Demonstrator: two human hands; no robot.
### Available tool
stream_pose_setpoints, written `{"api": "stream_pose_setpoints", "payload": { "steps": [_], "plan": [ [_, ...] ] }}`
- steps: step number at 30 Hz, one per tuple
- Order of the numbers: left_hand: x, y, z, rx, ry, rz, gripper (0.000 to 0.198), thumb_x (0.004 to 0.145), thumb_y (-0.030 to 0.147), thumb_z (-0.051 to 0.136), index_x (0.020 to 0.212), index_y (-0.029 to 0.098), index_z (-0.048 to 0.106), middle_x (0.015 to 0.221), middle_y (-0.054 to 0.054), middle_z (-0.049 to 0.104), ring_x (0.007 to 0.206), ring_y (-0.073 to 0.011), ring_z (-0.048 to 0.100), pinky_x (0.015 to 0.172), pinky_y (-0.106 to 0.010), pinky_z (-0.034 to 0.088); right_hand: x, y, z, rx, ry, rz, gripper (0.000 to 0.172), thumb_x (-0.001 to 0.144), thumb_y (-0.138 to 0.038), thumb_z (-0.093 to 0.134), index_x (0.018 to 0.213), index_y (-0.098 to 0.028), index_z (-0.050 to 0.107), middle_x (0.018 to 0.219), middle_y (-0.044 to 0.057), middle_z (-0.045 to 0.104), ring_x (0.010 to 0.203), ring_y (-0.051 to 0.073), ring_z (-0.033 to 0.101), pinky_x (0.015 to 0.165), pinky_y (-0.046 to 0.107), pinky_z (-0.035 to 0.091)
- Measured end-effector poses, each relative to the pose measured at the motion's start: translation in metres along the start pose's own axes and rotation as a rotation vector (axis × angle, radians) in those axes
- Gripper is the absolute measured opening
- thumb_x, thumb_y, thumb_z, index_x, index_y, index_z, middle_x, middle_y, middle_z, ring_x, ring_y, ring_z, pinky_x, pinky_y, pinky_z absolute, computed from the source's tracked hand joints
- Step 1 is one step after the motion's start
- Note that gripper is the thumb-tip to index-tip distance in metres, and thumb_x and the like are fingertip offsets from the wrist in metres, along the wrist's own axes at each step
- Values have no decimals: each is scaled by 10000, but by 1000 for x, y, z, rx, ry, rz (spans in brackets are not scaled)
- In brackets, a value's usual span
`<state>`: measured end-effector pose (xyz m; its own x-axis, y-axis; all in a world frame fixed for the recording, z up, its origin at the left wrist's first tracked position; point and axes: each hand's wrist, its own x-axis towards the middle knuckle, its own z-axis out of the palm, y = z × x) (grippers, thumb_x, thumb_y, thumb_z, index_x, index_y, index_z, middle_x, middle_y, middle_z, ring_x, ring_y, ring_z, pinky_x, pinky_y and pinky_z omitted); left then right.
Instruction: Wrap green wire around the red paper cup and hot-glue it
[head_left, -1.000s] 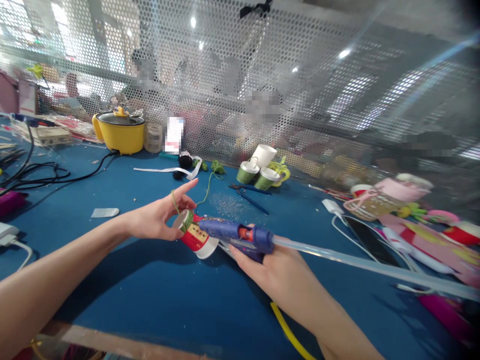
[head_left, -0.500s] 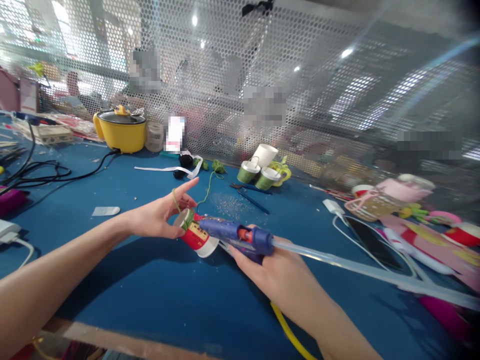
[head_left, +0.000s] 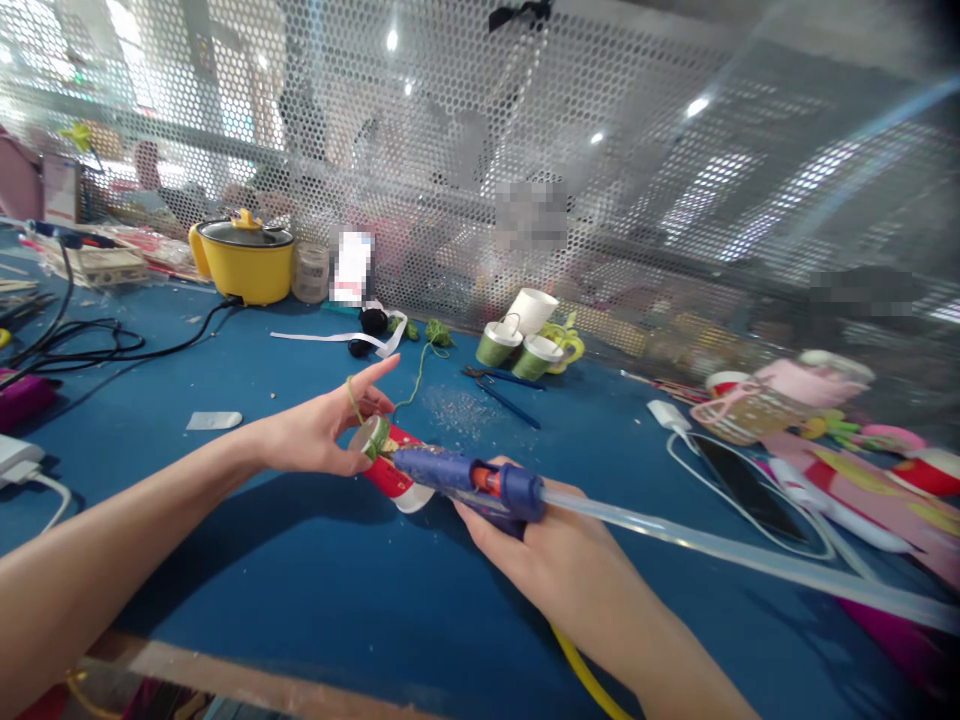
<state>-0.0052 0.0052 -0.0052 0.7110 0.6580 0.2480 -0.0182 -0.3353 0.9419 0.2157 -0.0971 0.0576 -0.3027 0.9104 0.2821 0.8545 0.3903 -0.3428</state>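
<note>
My left hand (head_left: 326, 435) is closed around the near end of a red and white paper cup (head_left: 390, 478), tilted on its side, its index finger stretched out. Green yarn (head_left: 379, 436) is wound round that end of the cup, and a strand passes over my left hand. In my right hand (head_left: 574, 550) is a blue hot glue gun (head_left: 465, 475), gripped with its nozzle at the yarn-wrapped part of the cup. A long clear glue stick (head_left: 675, 535) sticks out of its back. Whether the nozzle touches the cup, I cannot tell.
Behind the cup lie a green yarn ball (head_left: 438, 333), pliers (head_left: 502, 395) and small yarn-wrapped cups (head_left: 499, 343). A yellow electric pot (head_left: 247, 270) stands back left. On the right are a phone (head_left: 746, 485) with a white cable and a pink-trimmed jar (head_left: 765, 400). A perforated metal screen (head_left: 450, 150) bounds the table.
The glue gun has shifted slightly left and down along the cup, its nozzle now lower against the yarn edge. My left hand keeps its hold on the cup.
</note>
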Motion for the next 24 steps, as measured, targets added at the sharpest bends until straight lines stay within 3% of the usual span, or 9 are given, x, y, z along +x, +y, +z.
{"api": "stream_pose_setpoints", "payload": {
  "steps": [4, 12, 15, 19, 24],
  "plan": [
    [0, 1, 0, 3, -37, 4, 1026, 650, 43, 608, 1445, 331, 26, 1178, -68, 419, 1092, -203, 480, 985, -449, 357, 3, 5, 1, -20, 55, 43, 118, 787, -168, 527, 773, -211, 636, 701, 24, 689, 626, 191, 659, 591, 273, 521],
    [-1, 2, 1, -5, -66, 24, 1030, 648, 30, 610, 1435, 374, 42, 1251, -82, 390, 1155, -237, 455, 936, -427, 409, 11, 15, 0, -108, 12, 32, 175, 790, -213, 513, 771, -202, 687, 622, 31, 694, 551, 196, 650, 518, 271, 506],
    [-1, 2, 1, -20, -72, 12, 1031, 653, 33, 608, 1434, 381, 32, 1277, -91, 377, 1156, -241, 458, 897, -400, 434, 14, 15, 5, -100, 28, 107, 160, 783, -228, 527, 736, -195, 676, 603, 21, 682, 552, 198, 646, 526, 274, 505],
    [-1, 2, 1, -20, -62, 9, 1030, 650, 37, 615, 1440, 355, 36, 1288, -102, 379, 1128, -228, 475, 898, -390, 434, 13, 10, 2, -78, -59, 192, 166, 788, -214, 520, 799, -172, 681, 686, 60, 705, 643, 232, 676, 585, 303, 528],
    [-1, 2, 0, -4, -41, 7, 1025, 653, 50, 624, 1441, 352, 43, 1278, -103, 387, 1091, -210, 494, 912, -400, 425, 6, 4, -1, 20, 0, 92, 150, 789, -175, 505, 815, -208, 648, 769, 52, 708, 714, 218, 677, 647, 305, 539]
  ]
}}
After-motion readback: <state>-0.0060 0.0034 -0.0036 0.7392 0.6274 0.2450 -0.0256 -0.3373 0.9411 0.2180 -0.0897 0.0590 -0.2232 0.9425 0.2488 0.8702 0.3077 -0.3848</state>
